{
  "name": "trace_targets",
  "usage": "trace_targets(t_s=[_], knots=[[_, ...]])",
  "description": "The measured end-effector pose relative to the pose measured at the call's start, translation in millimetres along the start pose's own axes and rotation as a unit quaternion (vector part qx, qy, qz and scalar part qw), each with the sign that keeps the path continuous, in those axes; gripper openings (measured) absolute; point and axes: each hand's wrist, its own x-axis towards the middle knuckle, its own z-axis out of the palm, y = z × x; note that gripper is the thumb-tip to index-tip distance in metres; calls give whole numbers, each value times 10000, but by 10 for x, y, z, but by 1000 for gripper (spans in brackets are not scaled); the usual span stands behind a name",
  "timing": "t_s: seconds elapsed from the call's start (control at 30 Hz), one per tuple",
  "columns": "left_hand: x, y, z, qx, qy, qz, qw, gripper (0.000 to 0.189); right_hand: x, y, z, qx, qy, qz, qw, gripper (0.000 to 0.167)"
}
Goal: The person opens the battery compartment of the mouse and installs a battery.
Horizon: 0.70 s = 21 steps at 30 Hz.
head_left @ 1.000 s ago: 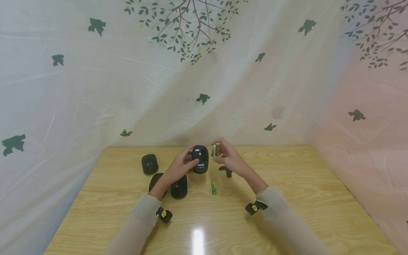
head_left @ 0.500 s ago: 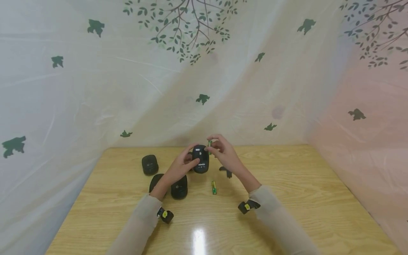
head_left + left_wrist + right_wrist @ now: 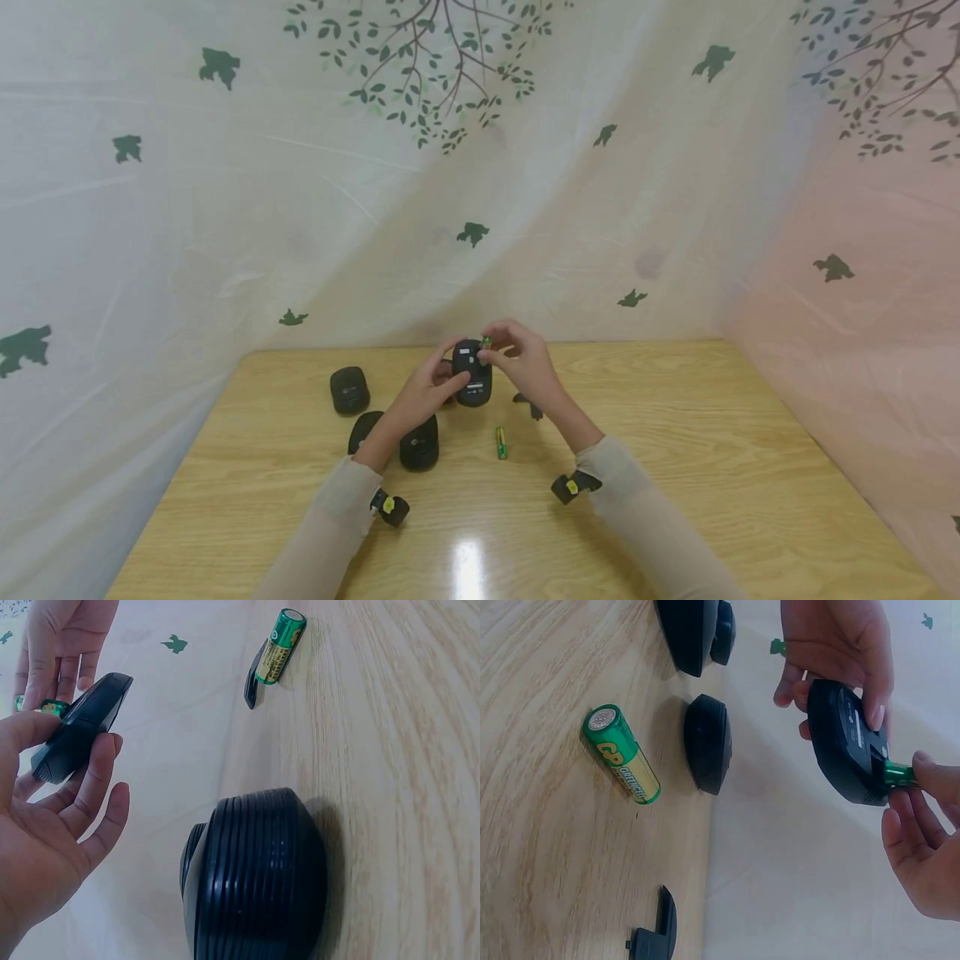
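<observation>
My left hand (image 3: 423, 392) grips a black computer mouse (image 3: 472, 387) by its sides, underside facing me, thumb across its labelled base. The right wrist view shows the mouse (image 3: 847, 742) with its battery slot uncovered. My right hand (image 3: 525, 362) pinches a green battery (image 3: 898, 775) between thumb and fingers, one end at the slot. A second green and gold battery (image 3: 501, 442) lies on the table below the hands. Behind my right wrist lies a black battery cover (image 3: 654, 941), partly hidden in the head view.
Several more black mice lie on the left of the wooden table (image 3: 675, 467): one mouse (image 3: 349, 390) farther back, another mouse (image 3: 419, 443) nearer, and a third mouse (image 3: 364, 429) partly behind my left forearm. A patterned cloth (image 3: 375, 250) hangs along the table's back edge.
My right hand has moved left with the battery, from beside the mouse to its open slot. The left hand and its mouse have stayed nearly still.
</observation>
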Motion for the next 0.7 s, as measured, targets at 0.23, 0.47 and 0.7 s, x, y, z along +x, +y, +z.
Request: trace_targets(t_s=[0.23, 0.47, 0.7], knots=[[4, -13, 15, -21, 18, 158, 9999, 58, -26, -5, 31, -184, 27, 33, 9998, 24], [-1, 56, 14, 49, 119, 77, 9999, 61, -38, -1, 68, -370, 69, 203, 9991, 18], [22, 41, 16, 137, 177, 230, 9995, 61, -34, 30, 54, 88, -113, 516, 9986, 31]])
